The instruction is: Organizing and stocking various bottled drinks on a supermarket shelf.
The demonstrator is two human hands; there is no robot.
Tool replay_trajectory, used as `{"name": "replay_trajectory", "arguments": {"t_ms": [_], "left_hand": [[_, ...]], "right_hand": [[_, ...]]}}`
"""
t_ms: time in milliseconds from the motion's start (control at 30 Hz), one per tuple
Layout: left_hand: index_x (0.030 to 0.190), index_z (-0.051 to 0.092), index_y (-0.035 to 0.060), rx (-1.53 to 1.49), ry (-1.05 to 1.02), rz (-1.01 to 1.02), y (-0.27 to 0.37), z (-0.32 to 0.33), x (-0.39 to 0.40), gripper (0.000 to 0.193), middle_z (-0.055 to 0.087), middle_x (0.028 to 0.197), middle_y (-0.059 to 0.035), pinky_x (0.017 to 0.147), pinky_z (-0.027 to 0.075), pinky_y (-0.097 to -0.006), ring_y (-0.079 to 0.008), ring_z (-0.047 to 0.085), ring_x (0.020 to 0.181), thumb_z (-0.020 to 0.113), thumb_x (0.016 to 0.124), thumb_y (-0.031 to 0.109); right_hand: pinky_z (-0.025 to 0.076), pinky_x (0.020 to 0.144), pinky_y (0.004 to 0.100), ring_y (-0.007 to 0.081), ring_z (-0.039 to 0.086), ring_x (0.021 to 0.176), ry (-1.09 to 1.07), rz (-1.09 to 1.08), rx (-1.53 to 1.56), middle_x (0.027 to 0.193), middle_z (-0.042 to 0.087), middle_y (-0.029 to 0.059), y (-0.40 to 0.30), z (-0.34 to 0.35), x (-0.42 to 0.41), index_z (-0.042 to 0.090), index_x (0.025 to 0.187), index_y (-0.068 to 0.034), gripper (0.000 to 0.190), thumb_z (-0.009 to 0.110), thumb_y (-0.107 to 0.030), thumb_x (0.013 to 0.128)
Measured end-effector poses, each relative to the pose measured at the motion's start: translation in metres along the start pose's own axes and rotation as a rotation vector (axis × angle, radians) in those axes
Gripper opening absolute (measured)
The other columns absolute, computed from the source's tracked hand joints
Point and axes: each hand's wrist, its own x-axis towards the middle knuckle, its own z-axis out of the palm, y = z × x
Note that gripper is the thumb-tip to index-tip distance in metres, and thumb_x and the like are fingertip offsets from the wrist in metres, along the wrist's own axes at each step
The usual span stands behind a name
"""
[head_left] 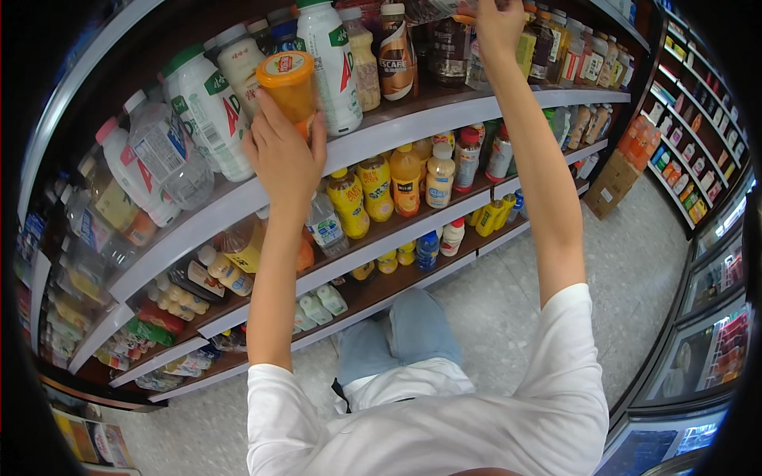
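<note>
My left hand [289, 149] grips a jar of orange-coloured food with an orange lid [286, 86], held upright at the front of the upper shelf. Right beside the jar stands a tall white bottle with a green cap [330, 68]; a similar white bottle [208, 113] leans on the left. At the top edge of the view my right hand [502, 27] reaches in among the bottles, its fingertips partly cut off. Close to those fingers are a clear plastic item [437, 11] and a dark-labelled bottle [447, 53]. Whether the right hand grips anything is unclear.
Below, a middle shelf [470, 205] carries yellow, orange and red-capped bottles. Drinks also fill the lowest shelf [381, 306]. A cardboard box [613, 184] with orange bottles on it stands at the shelf's right end. Glass-door coolers [684, 363] line the right side.
</note>
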Motion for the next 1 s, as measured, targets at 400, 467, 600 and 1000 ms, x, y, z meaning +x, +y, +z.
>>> {"name": "replay_trajectory", "arguments": {"t_ms": [400,467,600,1000], "left_hand": [[0.140,0.024,-0.0150,0.017,0.011,0.010,0.000,0.001,-0.001,0.084,0.054,0.109,-0.0250,0.095,0.036,-0.0482,-0.0363,0.053,0.100,0.062,0.088,0.038],[0.141,0.024,-0.0149,0.015,0.004,0.008,-0.001,0.000,-0.002,0.084,0.053,0.109,-0.0252,0.095,0.036,-0.0483,-0.0365,0.053,0.100,0.063,0.088,0.038],[0.141,0.023,-0.0146,0.009,0.029,0.017,-0.001,0.000,-0.001,0.084,0.053,0.109,-0.0254,0.095,0.036,-0.0483,-0.0365,0.053,0.100,0.063,0.088,0.038],[0.141,0.023,-0.0143,-0.001,0.049,0.038,-0.002,0.004,0.000,0.084,0.054,0.103,-0.0220,0.094,0.036,-0.0468,-0.0339,0.054,0.095,0.062,0.088,0.038]], "right_hand": [[0.052,0.046,0.0234,0.0123,0.060,0.062,0.050,0.174,0.326,0.085,0.059,0.0052,-0.013,-0.009,-0.014,0.052,0.115,-0.002,0.040,0.068,-0.029,0.090],[0.052,0.045,0.0233,0.0127,0.061,0.060,-0.056,0.033,0.103,0.088,0.061,0.0073,-0.027,-0.010,-0.013,0.054,0.113,0.000,0.039,0.068,-0.027,0.089],[0.052,0.043,0.0244,0.0131,0.062,0.058,-0.108,-0.014,0.040,0.089,0.063,0.0090,-0.044,-0.016,-0.013,0.055,0.112,0.002,0.039,0.068,-0.026,0.089],[0.052,0.058,0.0359,0.0259,0.067,0.065,-0.079,-0.192,-0.415,0.081,0.068,0.0173,-0.085,0.001,-0.009,0.062,0.103,0.003,0.044,0.070,-0.035,0.084]]}}
